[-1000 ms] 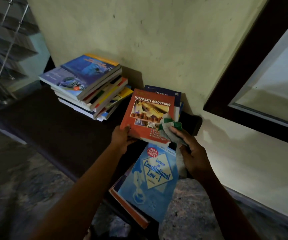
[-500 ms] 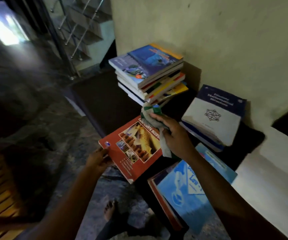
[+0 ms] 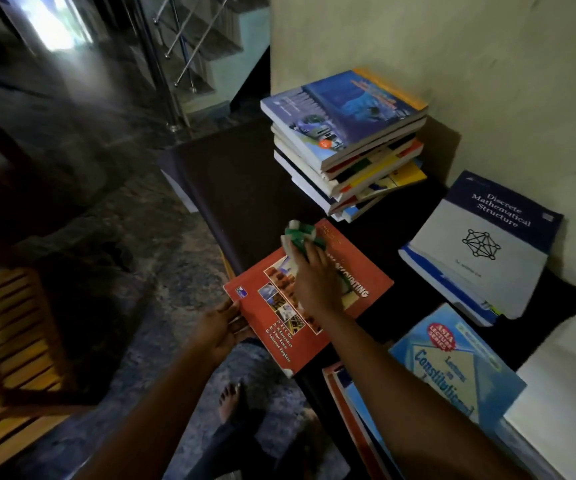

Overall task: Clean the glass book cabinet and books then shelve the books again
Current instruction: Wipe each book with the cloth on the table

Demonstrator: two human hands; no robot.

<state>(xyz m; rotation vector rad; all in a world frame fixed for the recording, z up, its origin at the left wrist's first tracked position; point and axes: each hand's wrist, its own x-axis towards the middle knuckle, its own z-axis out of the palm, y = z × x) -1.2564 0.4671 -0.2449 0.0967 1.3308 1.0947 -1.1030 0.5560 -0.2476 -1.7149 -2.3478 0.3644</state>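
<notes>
**Dim room, one bright opening**

You work in low light. Daylight glares from the opening [image 3: 50, 26] at upper left, washing the floor [image 3: 82, 109]. The book stack [image 3: 345, 140] shadows the wall [image 3: 487, 64]. Edges bend and smear.

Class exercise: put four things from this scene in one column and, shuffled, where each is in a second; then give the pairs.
1 red accounting book
2 cloth
3 Discrete Mathematical Structure book
4 tall book stack

A farthest along the dark table
B held at its corner by the left hand
C pressed under the right hand
D topping a small pile on the right

Pairs: 1-B, 2-C, 3-D, 4-A
</notes>
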